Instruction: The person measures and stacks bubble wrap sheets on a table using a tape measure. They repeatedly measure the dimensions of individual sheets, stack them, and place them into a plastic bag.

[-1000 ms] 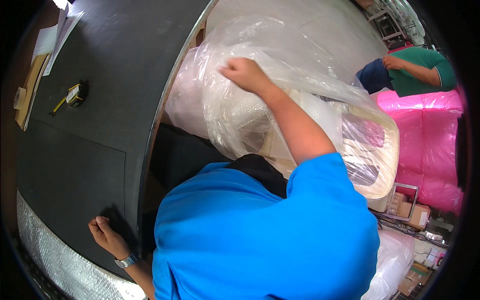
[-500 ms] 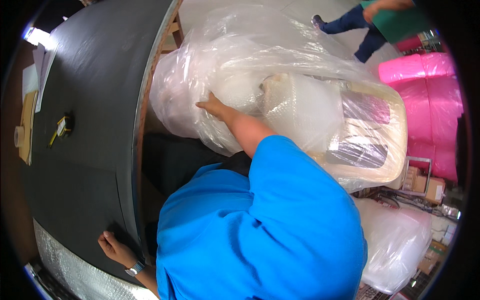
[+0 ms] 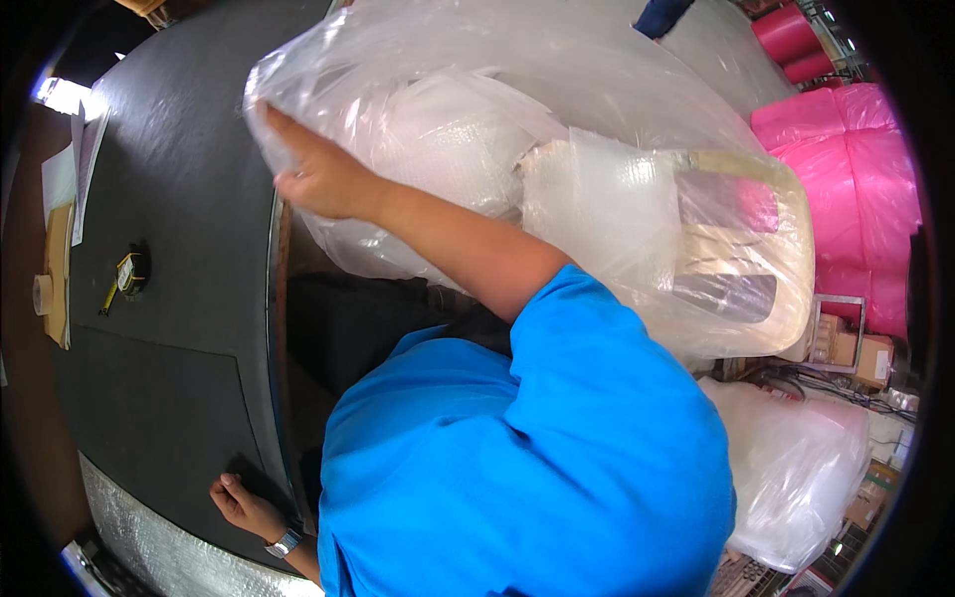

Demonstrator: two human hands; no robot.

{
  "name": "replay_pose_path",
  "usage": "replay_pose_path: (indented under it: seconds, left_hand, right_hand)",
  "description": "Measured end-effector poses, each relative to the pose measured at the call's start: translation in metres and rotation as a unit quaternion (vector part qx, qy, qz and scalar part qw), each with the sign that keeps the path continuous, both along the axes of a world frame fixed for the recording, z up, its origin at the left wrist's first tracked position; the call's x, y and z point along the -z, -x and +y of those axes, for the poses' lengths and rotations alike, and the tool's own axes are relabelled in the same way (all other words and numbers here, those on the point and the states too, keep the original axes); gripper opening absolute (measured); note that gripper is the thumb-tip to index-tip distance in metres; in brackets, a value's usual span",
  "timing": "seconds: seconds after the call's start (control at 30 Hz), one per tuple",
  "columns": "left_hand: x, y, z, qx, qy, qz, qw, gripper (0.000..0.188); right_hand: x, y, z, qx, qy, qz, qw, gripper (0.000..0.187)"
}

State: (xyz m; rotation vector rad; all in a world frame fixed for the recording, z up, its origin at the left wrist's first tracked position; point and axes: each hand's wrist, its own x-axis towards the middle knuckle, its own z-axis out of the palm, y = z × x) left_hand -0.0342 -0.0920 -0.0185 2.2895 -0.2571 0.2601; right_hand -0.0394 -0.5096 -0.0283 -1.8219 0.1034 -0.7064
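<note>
My right hand [image 3: 323, 174] is raised at the table's edge, gripping the rim of a large clear plastic bag [image 3: 288, 60]. Through the stretched film show stacked white bubble-wrap pouches [image 3: 458, 134]. A cream plastic chair [image 3: 796, 234] stands under the bag, its backrest toward the right, with a whitish bubble-wrap sheet [image 3: 607, 214] over part of it. My left hand [image 3: 239, 505], a watch [image 3: 285, 543] on its wrist, rests on the dark table [image 3: 169, 398] with its fingers curled in and nothing visible in them.
A yellow-and-black tape measure [image 3: 126, 276] lies on the table. Papers, cardboard [image 3: 60, 269] and a tape roll [image 3: 42, 295] sit at its left edge. Pink wrapped rolls [image 3: 846, 199] stand at the right, above another filled clear bag [image 3: 796, 468]. A person's leg [image 3: 661, 15] shows far off.
My right hand has moved up and left, pulling the bag's rim toward the table and uncovering more of the pouches. My left hand stays on the table. The other person has mostly left view.
</note>
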Motion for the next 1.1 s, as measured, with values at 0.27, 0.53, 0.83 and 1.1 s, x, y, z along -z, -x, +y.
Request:
replay_pose_path:
  seconds: [0.27,0.53,0.83,1.1]
  left_hand:
    - [0.003,-0.006,0.006,0.023,0.004,0.014,1.000,0.029]
    - [0.005,-0.003,0.007,0.003,0.011,0.001,1.000,0.027]
    - [0.002,0.006,-0.001,0.006,0.020,-0.006,1.000,0.020]
    - [-0.005,0.009,-0.001,0.025,0.093,-0.007,0.995,0.019]
  right_hand:
    - [0.002,0.010,0.020,-0.028,0.021,0.043,0.998,0.078]
    - [0.025,0.009,0.003,-0.004,0.022,0.039,0.999,0.064]
    - [-0.062,0.055,-0.034,-0.183,0.247,0.465,0.830,0.042]
    - [0.054,0.193,-0.138,0.327,0.117,0.729,0.590,0.094]
